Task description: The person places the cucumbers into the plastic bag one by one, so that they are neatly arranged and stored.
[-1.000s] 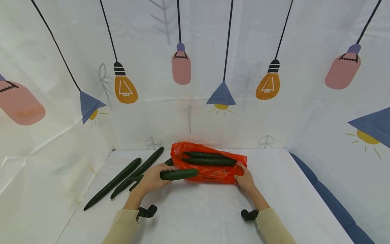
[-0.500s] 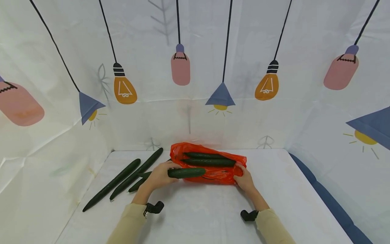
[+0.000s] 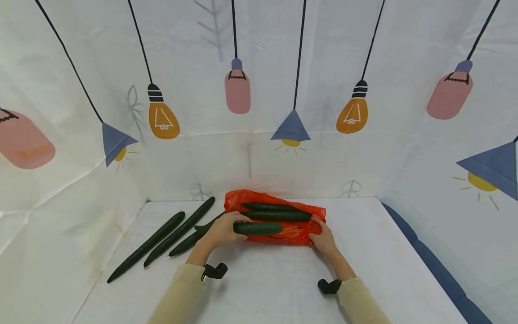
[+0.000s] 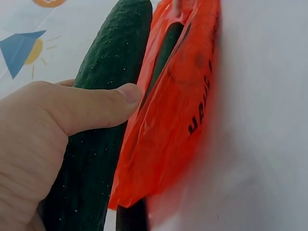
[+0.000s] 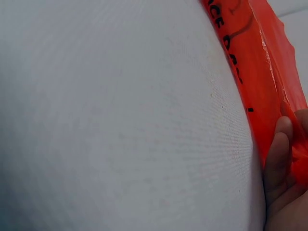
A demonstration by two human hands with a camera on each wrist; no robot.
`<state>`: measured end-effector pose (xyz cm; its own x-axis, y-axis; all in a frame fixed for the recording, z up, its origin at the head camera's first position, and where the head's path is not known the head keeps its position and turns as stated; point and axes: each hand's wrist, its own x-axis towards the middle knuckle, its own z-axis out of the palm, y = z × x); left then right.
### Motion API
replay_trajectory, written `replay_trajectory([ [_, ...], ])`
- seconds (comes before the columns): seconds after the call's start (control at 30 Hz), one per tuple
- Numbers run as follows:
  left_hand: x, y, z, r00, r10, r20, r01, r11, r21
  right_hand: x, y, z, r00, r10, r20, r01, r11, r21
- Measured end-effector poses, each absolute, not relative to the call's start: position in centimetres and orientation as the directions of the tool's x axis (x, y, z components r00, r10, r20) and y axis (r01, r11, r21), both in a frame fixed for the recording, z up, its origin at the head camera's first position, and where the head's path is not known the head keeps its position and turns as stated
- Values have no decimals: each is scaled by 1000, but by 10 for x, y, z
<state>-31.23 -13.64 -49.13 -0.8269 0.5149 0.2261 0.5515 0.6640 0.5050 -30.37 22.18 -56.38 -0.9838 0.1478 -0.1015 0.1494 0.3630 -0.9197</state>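
White cloth printed with hanging bulbs and lamps walls in three sides of the scene, and the same pale cloth covers the desk below.

On the desk, toward its far edge, lies an orange bag, flattened and stretched left to right. Two cucumbers lie lengthwise in it, one behind the other, dark through the open top. Left of the bag, three loose cucumbers lie slanted side by side on the cloth; the nearest one to the bag runs behind the left hand.

A person in beige sleeves reaches in from the near edge, a small black device strapped at each wrist.

The left hand grips a cucumber at its left end, fingers curled over the top and the thumb pressed along its side. This cucumber lies level across the front of the bag, its right part against the orange film; the left wrist view shows it just beside the bag's mouth.

The right hand holds the bag's right end, fingers curled and pinching the orange plastic against the desk.
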Motion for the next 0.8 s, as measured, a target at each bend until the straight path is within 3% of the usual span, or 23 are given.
replay_trajectory([
  [0.8, -337, -87, -483, -812, 574, 108, 547, 683, 484, -304, 222, -564, -982, 150, -112, 157, 343, -926],
])
